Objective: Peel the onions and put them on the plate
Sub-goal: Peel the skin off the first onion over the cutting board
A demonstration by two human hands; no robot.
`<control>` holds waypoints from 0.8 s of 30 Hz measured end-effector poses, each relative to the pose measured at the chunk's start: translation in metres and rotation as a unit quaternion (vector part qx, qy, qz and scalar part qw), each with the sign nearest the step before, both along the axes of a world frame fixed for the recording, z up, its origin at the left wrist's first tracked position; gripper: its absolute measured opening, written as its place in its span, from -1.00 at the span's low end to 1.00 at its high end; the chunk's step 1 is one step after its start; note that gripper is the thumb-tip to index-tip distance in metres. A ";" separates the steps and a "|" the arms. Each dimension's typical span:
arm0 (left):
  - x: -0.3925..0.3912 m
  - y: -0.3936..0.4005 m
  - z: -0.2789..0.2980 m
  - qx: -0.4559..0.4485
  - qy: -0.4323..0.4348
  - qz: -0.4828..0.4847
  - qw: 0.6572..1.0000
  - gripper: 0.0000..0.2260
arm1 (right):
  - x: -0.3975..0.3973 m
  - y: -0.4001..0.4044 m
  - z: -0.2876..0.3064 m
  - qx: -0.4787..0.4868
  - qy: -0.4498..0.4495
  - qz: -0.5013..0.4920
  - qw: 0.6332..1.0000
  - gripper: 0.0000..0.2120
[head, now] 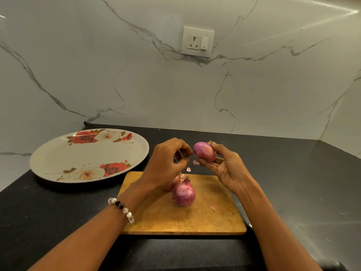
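the purple-red onion with papery skin (204, 154) is up in the air in your right hand (228, 169), above the far edge of the board; your right fingers (214, 161) curl under and behind it and cradle it, with a fingertip at its dry stem end. your left hand (166, 163) is just beside it on the left, fingers bent in a pinch close to the onion's skin; whether a scrap is caught in that pinch cannot be told. small pink flakes of skin (188, 169) show between the two hands.

below your hands, a second purple-red onion (183, 194) stands upright near the middle of the rectangular wooden cutting board (214, 223), and a third onion (174, 182) sits just behind it, touching it and partly hidden by your left wrist. one more pink flake (213, 208) lies on the board to the right of them.

the board lies on the black stone worktop (293, 182). the round white plate printed with red and cream roses (58, 153) sits to the left of the board, near its far left corner, holding no onions. open dark worktop stretches to the right of the board up to the white marble-patterned wall (175, 90), which carries a white socket and switch plate (197, 42).

a bracelet of white, clear and black beads (122, 209) circles your left wrist.
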State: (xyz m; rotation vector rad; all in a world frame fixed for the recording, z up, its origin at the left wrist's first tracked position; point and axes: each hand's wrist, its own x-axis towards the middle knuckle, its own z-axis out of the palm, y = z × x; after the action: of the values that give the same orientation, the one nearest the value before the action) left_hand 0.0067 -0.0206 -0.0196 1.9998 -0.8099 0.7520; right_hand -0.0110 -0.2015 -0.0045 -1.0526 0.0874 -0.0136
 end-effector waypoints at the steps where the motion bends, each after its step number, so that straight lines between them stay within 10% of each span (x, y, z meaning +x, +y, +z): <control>1: 0.000 0.000 0.000 -0.001 -0.002 -0.001 1.000 -0.85 | 0.000 0.000 0.000 -0.010 -0.001 0.002 1.000 -0.77; 24: 0.007 -0.002 -0.008 0.055 -0.043 0.025 0.997 -0.87 | -0.003 0.006 0.002 -0.024 -0.016 0.040 0.999 -0.74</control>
State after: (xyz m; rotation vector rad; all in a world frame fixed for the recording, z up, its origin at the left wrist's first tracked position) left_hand 0.0132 -0.0227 -0.0277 2.1031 -0.8708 0.8438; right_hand -0.0138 -0.1956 -0.0022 -1.1022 0.0151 0.0402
